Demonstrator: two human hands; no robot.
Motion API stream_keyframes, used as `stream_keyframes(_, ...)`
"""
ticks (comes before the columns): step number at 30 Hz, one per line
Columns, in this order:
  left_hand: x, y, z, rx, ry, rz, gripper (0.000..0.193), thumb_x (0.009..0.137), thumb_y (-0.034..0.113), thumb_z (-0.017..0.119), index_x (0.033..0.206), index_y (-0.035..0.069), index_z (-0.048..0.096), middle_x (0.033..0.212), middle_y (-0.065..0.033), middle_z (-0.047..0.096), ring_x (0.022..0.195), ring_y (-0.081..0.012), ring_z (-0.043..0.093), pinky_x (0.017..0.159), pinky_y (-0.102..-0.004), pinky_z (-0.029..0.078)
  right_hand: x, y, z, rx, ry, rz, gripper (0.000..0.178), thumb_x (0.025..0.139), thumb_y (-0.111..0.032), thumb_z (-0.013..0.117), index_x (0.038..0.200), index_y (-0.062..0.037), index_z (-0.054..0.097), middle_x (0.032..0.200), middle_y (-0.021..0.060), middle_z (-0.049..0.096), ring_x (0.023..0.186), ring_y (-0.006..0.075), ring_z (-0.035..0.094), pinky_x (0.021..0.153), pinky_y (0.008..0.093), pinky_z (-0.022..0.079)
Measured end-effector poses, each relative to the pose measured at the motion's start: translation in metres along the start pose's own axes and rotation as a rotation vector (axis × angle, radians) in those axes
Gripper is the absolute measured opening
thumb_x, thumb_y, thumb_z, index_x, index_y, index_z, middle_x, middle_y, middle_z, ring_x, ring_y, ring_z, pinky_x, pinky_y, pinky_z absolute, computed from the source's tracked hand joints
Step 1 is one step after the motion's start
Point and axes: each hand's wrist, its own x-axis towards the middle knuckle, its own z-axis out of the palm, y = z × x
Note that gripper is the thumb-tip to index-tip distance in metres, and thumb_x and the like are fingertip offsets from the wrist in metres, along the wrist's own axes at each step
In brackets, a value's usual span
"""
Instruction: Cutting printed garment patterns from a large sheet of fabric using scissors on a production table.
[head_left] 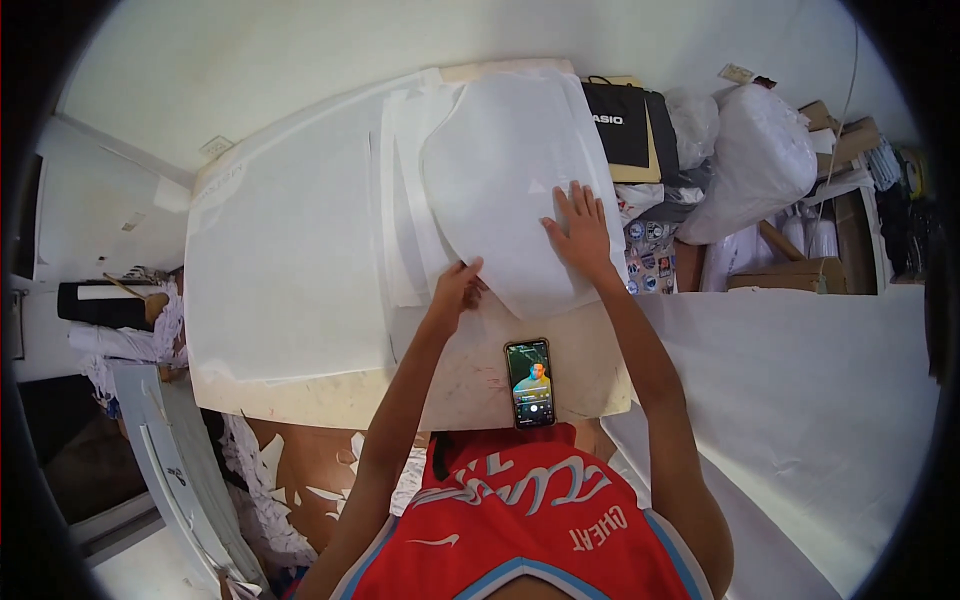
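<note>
A: Nearest items?

B: Phone, screen lit, lay at the counter's near edge. Paper scraps lay on the floor, lower left.

A: Hands?

B: Left hand: fingers curled, tips at the curved sheet's lower left edge; could not tell whether they were clamped on it. Right hand: palm down on the sheet's right part, fingers spread apart. Sheet lay over white layers on the counter's right half.

A: Progress?

B: Judgement: the curved outline looked finished along its left side. The layers beneath jutted past that curve and did not follow it; the wide sheet to the left appeared uncut.

A: Unclear points?

B: Left fingers' undersides, hidden. Layer count, not readable: white on white, edges faint. Right-hand side of the layers, mostly covered by the sheet. Farther off, a bundle in cloudy plastic; contents not made out. Dark lens rim cut off the room's corners.
</note>
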Motion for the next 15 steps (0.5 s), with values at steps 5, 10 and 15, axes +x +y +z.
stream_keyframes(5, 0.062, 0.035, -0.011, -0.206, 0.125, 0.247, 0.019, 0.087, 0.027, 0.07, 0.086, 0.01, 0.061, 0.059, 0.004, 0.048, 0.046, -0.0076, 0.039, 0.044, -0.0253, 0.029, -0.01, 0.017, -0.001, -0.036, 0.051, -0.031, 0.062, 0.093, -0.047, 0.05, 0.144, -0.0133, 0.041, 0.152, 0.0192, 0.03, 0.141, 0.0387, 0.024, 0.115, 0.0501, 0.016)
stream_keyframes(10, 0.106, 0.059, -0.08, 0.224, 0.557, 0.586, 0.021, 0.079, 0.017, 0.075, 0.086, 0.001, 0.064, 0.059, 0.0011, 0.049, 0.058, -0.0125, 0.049, 0.056, -0.0293, 0.04, 0.012, -0.022, 0.009, 0.032, 0.053, -0.046, 0.059, 0.093, -0.042, 0.049, 0.144, -0.0143, 0.04, 0.152, 0.0183, 0.029, 0.141, 0.0381, 0.024, 0.115, 0.0504, 0.015)
stream_keyframes(15, 0.081, 0.044, 0.011, 0.609, 0.898, 0.861, 0.055, 0.081, 0.017, 0.071, 0.129, 0.003, 0.049, 0.128, -0.0201, 0.05, 0.114, -0.0328, 0.05, 0.093, -0.0436, 0.042, 0.001, -0.004, -0.007, -0.241, 0.013, 0.022, 0.057, 0.093, -0.035, 0.05, 0.145, -0.0157, 0.039, 0.152, 0.0172, 0.029, 0.142, 0.037, 0.023, 0.115, 0.0515, 0.014)
